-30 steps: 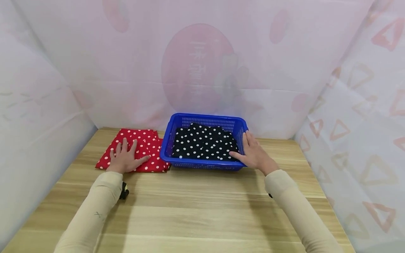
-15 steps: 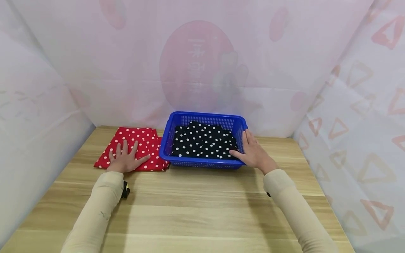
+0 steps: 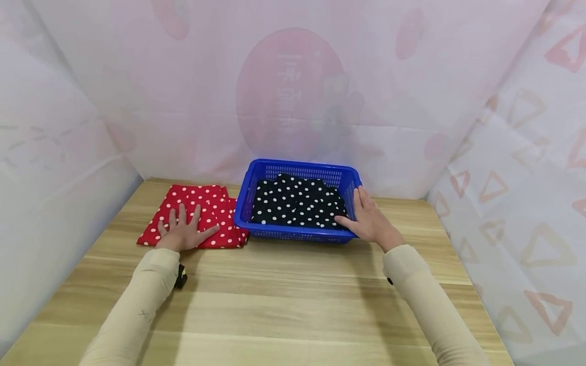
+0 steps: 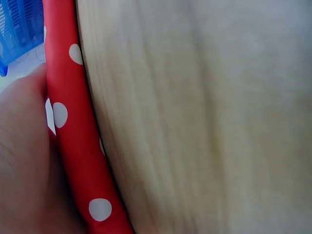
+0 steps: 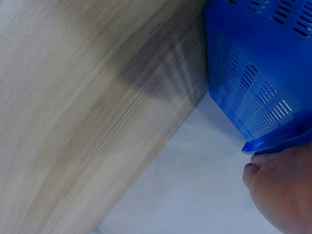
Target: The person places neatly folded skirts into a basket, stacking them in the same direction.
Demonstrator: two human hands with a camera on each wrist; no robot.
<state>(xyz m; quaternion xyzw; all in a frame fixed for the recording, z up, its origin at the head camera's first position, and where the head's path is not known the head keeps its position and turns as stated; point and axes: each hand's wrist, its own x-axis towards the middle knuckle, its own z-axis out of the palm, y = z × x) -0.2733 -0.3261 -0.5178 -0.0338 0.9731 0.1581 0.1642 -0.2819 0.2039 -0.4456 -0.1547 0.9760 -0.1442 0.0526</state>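
My left hand (image 3: 182,235) lies flat with spread fingers on a folded red cloth with white dots (image 3: 212,203). In the left wrist view, the hand lies along the cloth's rounded folded edge (image 4: 73,146). My right hand (image 3: 373,223) rests at the right front corner of a blue plastic basket (image 3: 297,234). Its fingers lie straight along the right rim, and the thumb reaches over the inside. Black fabric with white dots (image 3: 295,203) is spread inside the basket. In the right wrist view, my right hand (image 5: 282,187) touches the rim beside the slotted basket wall (image 5: 243,73).
Both things are on a wooden table (image 3: 274,305), near its far edge. The basket's left end overlaps the right side of the red cloth. A printed white curtain (image 3: 192,101) stands close behind the basket, with more hanging fabric (image 3: 526,203) at either side.
The head view shifts slightly. Both hands, the red cloth and the basket keep their places.
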